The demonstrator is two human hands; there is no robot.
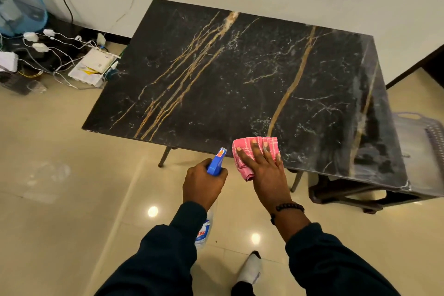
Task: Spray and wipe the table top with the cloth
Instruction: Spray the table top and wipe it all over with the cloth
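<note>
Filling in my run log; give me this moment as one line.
left hand: grips spray bottle | right hand: flat, presses pink cloth | place: near edge of table top

The table top (240, 79) shows glossy black marble-look stone with gold and white veins. On its near edge lies a pink woven cloth (249, 149), soft and matt. Below it, cream floor tiles (72, 175) gleam, polished.

Left hand (203, 184) in a curled grip, right hand (263, 168) flat, fingers spread, pressing down.
</note>
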